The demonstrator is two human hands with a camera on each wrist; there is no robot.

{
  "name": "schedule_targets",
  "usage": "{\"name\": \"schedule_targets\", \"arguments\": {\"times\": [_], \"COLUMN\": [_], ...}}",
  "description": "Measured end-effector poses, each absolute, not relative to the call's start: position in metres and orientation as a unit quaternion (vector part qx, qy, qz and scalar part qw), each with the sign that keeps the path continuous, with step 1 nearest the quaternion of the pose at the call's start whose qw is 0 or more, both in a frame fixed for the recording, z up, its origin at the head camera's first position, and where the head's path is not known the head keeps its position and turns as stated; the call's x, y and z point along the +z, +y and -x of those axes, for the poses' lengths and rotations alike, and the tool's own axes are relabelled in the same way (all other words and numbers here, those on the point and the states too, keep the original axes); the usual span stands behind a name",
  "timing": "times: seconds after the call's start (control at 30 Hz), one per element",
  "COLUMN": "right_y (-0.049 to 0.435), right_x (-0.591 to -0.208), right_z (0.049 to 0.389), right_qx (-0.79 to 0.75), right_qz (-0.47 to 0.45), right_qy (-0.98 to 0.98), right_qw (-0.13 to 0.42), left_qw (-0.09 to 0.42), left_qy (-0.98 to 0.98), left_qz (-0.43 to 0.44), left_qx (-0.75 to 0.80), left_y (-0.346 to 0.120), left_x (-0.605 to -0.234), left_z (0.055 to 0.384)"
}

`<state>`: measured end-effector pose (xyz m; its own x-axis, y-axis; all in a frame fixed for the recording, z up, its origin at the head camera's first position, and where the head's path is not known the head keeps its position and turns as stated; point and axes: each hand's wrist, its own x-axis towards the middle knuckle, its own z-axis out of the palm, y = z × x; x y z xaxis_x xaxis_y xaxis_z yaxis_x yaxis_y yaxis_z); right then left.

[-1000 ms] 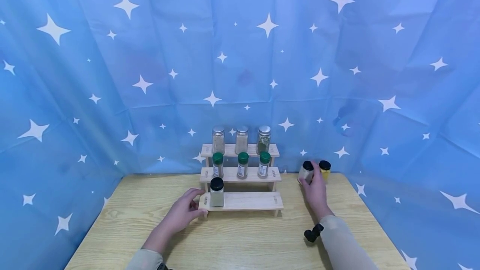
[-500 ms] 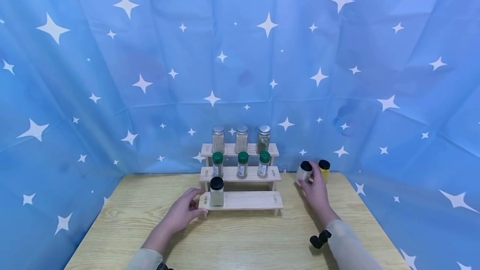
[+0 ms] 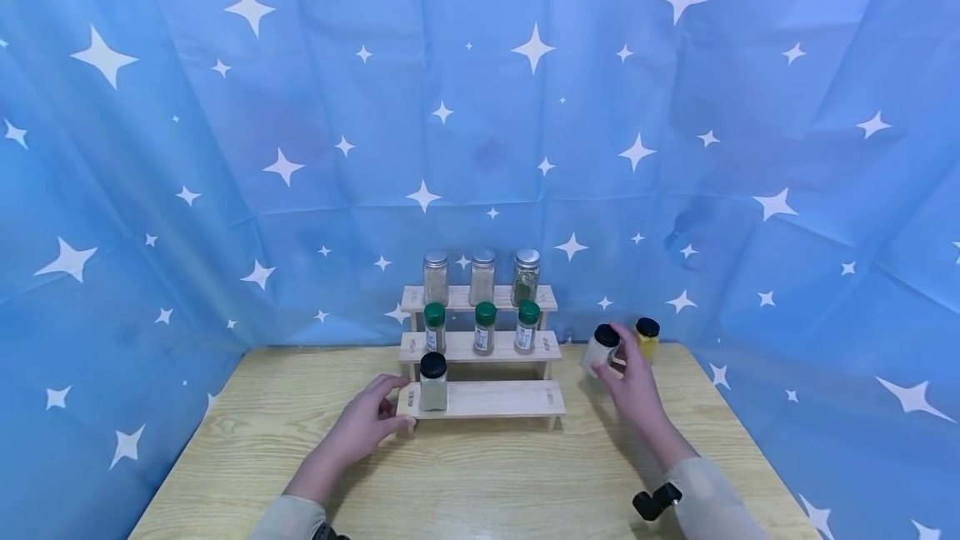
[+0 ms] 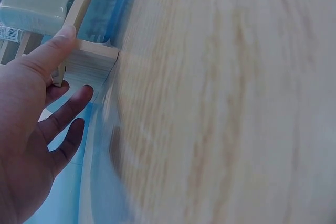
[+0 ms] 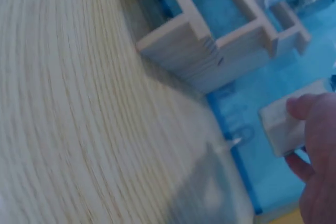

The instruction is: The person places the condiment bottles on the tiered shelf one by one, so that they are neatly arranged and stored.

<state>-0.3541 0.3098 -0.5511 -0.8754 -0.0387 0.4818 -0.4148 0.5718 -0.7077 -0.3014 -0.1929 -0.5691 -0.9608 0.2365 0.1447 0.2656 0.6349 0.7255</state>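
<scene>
A white-filled spice jar with a black lid is held between the thumb and fingers of my right hand, tilted to the left. In the right wrist view the jar appears off the tabletop. My left hand pinches the left end of the bottom shelf of a three-tier wooden spice rack; in the left wrist view the thumb presses the shelf's front edge, with the other fingers beyond it. Another black-lidded jar stands upright on that shelf, near its left end.
Green-capped jars stand on the middle tier, silver-capped jars on the top one. Behind my right hand a yellow jar with a black lid stands on the wooden table. A blue star-patterned curtain hangs behind and at both sides.
The jar in my right hand has come slightly leftward, away from the yellow jar, and tilts more. My left hand has stayed at the rack.
</scene>
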Motion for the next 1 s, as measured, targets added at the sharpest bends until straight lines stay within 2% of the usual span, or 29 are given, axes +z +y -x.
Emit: {"name": "schedule_targets", "arguments": {"times": [0.17,0.53,0.8,1.0], "right_y": [0.303,0.277,0.252,0.232], "right_x": [-0.536,-0.525,-0.523,-0.522], "right_z": [0.339,0.32,0.312,0.31], "right_qx": [0.44,0.461,0.479,0.486], "right_qz": [-0.143,-0.19,-0.211,-0.233], "right_qy": [-0.859,-0.845,-0.841,-0.832], "right_qw": [0.218,0.19,0.141,0.13], "left_qw": [0.019,0.015,0.015,0.016], "left_qy": [-0.904,-0.903,-0.903,-0.903], "left_qz": [0.137,0.132,0.135,0.136], "left_qx": [-0.406,-0.408,-0.408,-0.407], "left_y": [-0.193,-0.192,-0.192,-0.192], "left_x": [-0.569,-0.568,-0.568,-0.567], "left_z": [0.301,0.3,0.299,0.3]}}
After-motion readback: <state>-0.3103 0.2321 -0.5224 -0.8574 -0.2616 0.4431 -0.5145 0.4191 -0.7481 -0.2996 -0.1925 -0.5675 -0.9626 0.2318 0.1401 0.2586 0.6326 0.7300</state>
